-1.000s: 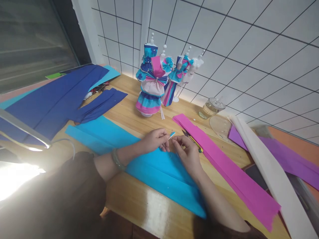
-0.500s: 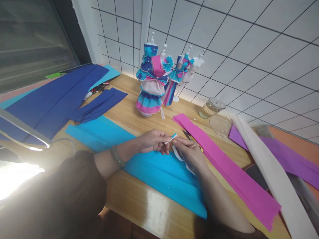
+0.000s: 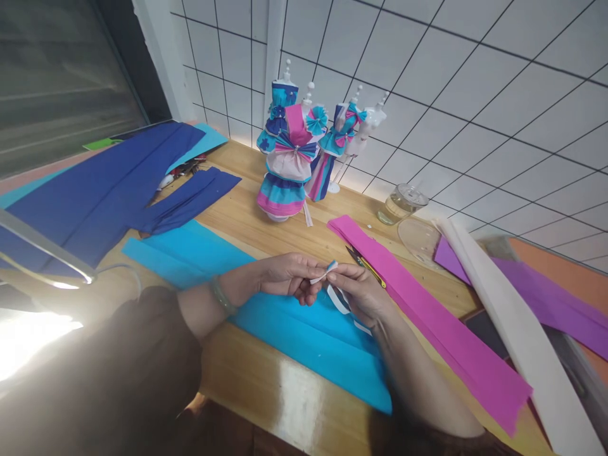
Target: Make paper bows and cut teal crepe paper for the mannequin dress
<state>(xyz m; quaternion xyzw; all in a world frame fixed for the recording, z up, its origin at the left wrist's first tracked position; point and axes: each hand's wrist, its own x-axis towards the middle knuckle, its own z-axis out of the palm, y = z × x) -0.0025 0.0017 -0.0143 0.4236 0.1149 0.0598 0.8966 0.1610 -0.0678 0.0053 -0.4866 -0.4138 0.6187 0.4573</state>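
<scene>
Both my hands meet over a light blue paper sheet (image 3: 304, 329) on the wooden table (image 3: 266, 221). My left hand (image 3: 285, 276) is closed in a pinch on a narrow white strip (image 3: 325, 272) with a blue tip. My right hand (image 3: 363, 291) pinches the same strip from the other side. The strip loops down under my right hand (image 3: 338, 300). A green bangle (image 3: 219, 295) sits on my left wrist.
Small paper-dressed mannequins (image 3: 294, 158) stand by the tiled wall. Scissors (image 3: 365, 266) lie on a magenta paper strip (image 3: 427, 316). A glass jar (image 3: 401, 204) and its lid (image 3: 420, 237) sit further right. Dark blue sheets (image 3: 109, 190) cover the left; white and purple paper (image 3: 513, 316) lie right.
The white strip has been drawn out longer and now loops down below my right hand. Both hands shifted slightly toward me.
</scene>
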